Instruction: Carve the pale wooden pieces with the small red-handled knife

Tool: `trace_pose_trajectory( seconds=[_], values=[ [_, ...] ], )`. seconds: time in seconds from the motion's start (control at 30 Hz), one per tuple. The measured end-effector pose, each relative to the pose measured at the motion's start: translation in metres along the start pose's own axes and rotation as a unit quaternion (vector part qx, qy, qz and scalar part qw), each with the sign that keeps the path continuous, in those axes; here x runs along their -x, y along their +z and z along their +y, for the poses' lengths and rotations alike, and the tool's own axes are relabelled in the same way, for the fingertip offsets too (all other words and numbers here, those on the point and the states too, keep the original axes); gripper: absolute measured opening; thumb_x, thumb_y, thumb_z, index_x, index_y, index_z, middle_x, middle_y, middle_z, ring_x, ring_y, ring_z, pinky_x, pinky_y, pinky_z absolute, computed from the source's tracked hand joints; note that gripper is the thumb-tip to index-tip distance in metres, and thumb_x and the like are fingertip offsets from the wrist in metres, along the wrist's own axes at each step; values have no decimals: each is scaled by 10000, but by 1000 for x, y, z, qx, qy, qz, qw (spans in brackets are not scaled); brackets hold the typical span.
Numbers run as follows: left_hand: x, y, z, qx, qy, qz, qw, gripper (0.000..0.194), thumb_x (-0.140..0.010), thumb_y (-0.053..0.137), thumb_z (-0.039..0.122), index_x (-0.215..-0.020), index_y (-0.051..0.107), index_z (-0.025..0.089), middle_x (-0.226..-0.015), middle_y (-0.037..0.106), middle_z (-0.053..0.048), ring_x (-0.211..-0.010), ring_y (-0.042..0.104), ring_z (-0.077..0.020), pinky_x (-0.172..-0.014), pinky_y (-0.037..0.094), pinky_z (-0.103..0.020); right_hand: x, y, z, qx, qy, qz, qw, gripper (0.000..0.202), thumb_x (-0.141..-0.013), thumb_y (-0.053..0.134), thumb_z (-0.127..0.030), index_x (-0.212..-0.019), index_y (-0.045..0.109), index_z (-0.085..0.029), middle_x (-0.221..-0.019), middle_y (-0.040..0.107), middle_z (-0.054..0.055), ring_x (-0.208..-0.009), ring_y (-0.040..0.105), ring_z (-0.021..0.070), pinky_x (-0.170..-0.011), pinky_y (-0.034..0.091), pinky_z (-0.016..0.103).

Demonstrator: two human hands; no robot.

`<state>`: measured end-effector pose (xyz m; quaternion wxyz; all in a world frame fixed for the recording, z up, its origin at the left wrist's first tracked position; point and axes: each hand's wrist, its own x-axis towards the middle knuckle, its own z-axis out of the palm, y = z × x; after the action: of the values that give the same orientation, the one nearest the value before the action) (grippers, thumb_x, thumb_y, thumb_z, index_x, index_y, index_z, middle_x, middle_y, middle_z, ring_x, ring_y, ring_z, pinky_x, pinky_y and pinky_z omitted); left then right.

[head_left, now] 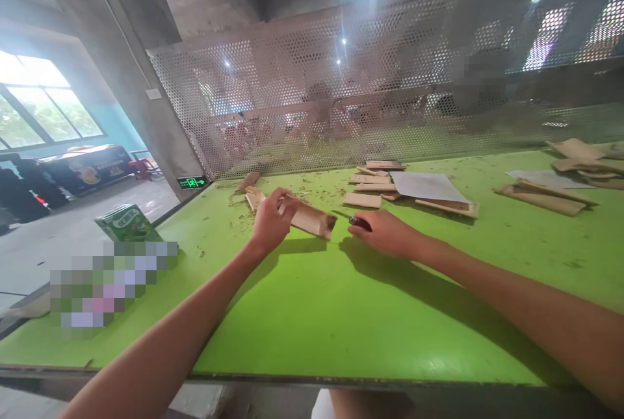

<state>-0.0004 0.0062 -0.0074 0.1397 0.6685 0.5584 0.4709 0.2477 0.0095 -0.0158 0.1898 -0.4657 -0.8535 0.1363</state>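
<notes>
In the head view, my left hand (273, 219) is closed around a tan, half-round wooden piece (312, 221), perhaps bamboo, with a dark end turned to the right. It is held just above the green table (312, 315), over its own shadow. My right hand (383, 232) grips a small knife (359, 221) by its dark red handle. The thin blade points left toward the dark end of the piece, with a narrow gap between them. Beyond the left hand lie another pale wooden piece (254, 199) and scattered shavings (302, 186).
Flat wooden pieces (363, 200) lie past my right hand, beside a white sheet of paper (429, 186). More curved pieces (541, 198) are heaped at the right. A green box (125, 223) stands at the left edge. A perforated metal screen (312, 101) rises behind the table.
</notes>
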Motion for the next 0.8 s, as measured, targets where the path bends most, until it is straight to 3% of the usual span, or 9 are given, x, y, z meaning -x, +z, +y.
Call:
trace_pose_trajectory(
  seconds=[0.07,0.17,0.27,0.4,0.47,0.6,0.67,0.73,0.8],
  values=[
    [2,5,2,125,-75,10,989,209,-871,518,382,-908,494,178,-670,537,23,-434,496,-80,-400,385,-202,1,-1,-2,-53,22,42,997,300,-898,437,-447,-732,469,-199,-660,573,21,-556,471,133,-524,295,258],
    [7,11,8,285,-147,-35,947,90,-866,526,205,-908,463,155,-700,559,8,-481,570,-76,-444,458,-196,3,-2,-9,-177,41,67,981,308,-891,443,-492,-768,445,-210,-642,549,-4,-511,486,120,-500,341,249],
    [16,15,16,346,-185,-109,913,220,-782,593,55,-931,455,140,-823,630,-53,-644,666,-118,-605,552,-236,6,-4,-12,-274,50,69,958,318,-882,459,-519,-786,441,-217,-605,517,-25,-454,473,109,-437,350,236],
    [27,18,23,317,-182,-182,913,491,-657,694,3,-1065,468,156,-935,673,-82,-765,692,-188,-688,586,-327,6,-3,-12,-307,40,84,947,321,-868,494,-515,-758,437,-218,-542,481,-43,-415,455,104,-411,355,234],
    [32,20,26,293,-168,-211,917,536,-647,709,14,-1119,499,157,-980,672,-82,-816,684,-190,-709,585,-328,7,-3,-14,-306,24,76,949,312,-860,512,-497,-746,442,-215,-538,482,-45,-413,450,101,-420,356,236],
    [35,21,31,264,-166,-242,919,321,-778,686,203,-1075,579,148,-902,678,-69,-736,666,-156,-650,569,-294,11,-3,-25,-272,2,51,961,298,-865,518,-465,-731,466,-204,-545,474,-45,-444,429,95,-460,336,242],
    [31,19,30,244,-170,-242,923,263,-836,643,311,-1040,602,149,-847,684,-71,-693,668,-166,-628,567,-313,13,-3,-28,-255,-9,64,965,281,-881,500,-472,-850,519,-194,-597,509,-38,-476,429,102,-481,323,250],
    [24,14,26,200,-148,-242,938,256,-865,600,382,-965,643,151,-812,696,-83,-663,670,-179,-605,558,-328,13,-3,-27,-234,-21,82,969,311,-911,452,-476,-999,530,-189,-664,546,-24,-511,442,115,-499,312,258],
    [15,7,20,106,-113,-213,965,225,-844,625,358,-946,690,169,-824,713,-79,-645,660,-173,-577,541,-320,12,-5,-21,-176,-36,92,979,306,-938,402,-456,-964,544,-185,-672,545,-14,-536,444,122,-520,294,265]
  ],
)
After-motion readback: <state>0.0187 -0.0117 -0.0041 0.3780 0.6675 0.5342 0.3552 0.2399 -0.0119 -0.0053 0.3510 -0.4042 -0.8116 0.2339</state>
